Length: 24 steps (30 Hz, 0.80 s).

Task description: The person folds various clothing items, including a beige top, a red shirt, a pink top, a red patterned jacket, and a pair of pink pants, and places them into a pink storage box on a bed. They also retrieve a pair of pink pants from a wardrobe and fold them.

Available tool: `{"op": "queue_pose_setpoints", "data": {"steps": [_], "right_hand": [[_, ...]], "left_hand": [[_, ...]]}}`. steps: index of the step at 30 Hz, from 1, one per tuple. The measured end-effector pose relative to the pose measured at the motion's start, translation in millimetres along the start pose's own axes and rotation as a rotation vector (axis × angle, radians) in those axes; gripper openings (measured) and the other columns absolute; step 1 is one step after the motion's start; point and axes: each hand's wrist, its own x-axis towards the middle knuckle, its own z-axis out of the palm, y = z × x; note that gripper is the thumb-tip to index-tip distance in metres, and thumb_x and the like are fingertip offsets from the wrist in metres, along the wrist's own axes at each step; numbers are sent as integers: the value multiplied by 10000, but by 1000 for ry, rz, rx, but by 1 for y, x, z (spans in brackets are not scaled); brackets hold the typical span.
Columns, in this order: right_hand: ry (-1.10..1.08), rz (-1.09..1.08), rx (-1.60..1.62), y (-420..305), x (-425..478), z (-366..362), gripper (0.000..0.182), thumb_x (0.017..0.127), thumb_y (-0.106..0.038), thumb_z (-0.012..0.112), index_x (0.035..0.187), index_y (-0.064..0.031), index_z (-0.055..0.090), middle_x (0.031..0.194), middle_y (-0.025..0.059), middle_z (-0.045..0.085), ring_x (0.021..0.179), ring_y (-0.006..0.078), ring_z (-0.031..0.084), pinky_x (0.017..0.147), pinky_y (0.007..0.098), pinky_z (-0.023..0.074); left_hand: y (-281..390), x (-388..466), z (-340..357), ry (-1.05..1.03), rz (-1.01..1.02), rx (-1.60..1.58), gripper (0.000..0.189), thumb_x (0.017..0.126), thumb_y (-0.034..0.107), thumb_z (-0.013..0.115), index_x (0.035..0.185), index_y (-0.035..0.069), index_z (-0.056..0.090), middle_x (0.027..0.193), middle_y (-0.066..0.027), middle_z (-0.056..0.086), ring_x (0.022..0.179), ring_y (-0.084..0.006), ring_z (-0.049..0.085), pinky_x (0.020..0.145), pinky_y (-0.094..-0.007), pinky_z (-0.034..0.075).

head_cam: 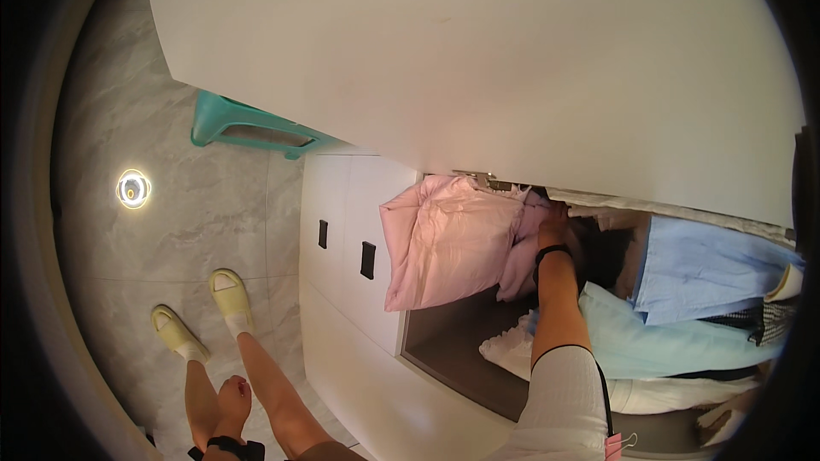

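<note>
My right hand [555, 225] reaches deep into an open white wardrobe, a black band on its wrist. It is beside a lilac folded cloth [520, 264], its fingers in shadow, so I cannot tell whether they grip it. A folded pink quilt [448, 240] lies next to that cloth and sticks out past the wardrobe's edge. Dark cloth [605, 253] is behind the wrist. White lace-edged fabric [506, 347] lies partly behind my forearm. My left hand [234, 397] hangs low by my legs, wearing a black wristband, its fingers curled with nothing seen in them.
A large white wardrobe door [448, 64] stands open. Hanging garments include a blue one [705, 272] and a pale aqua one [666, 336]. White cabinet fronts bear black handles [368, 260]. A green plastic stool [250, 125] and a glowing round lamp [133, 189] are on the tiled floor [173, 237].
</note>
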Motion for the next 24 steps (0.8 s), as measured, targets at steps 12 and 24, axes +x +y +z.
{"op": "queue_pose_setpoints", "data": {"steps": [12, 24], "right_hand": [[-794, -277, 288, 12, -15, -137, 410, 734, -432, 671, 1024, -145, 714, 1069, 84, 670, 998, 275, 625, 876, 382, 489], [-964, -178, -32, 101, -15, -242, 437, 664, -431, 715, 986, -136, 723, 1037, 93, 686, 966, 276, 651, 800, 402, 519]], "left_hand": [[-1, -9, -15, 43, -8, -70, 112, 836, 111, 607, 913, 30, 620, 761, -157, 613, 671, -318, 588, 615, -422, 479], [-83, -82, -97, 368, -138, -449, 103, 914, 68, 522, 959, 4, 589, 718, -75, 605, 643, -154, 592, 605, -290, 493]]}}
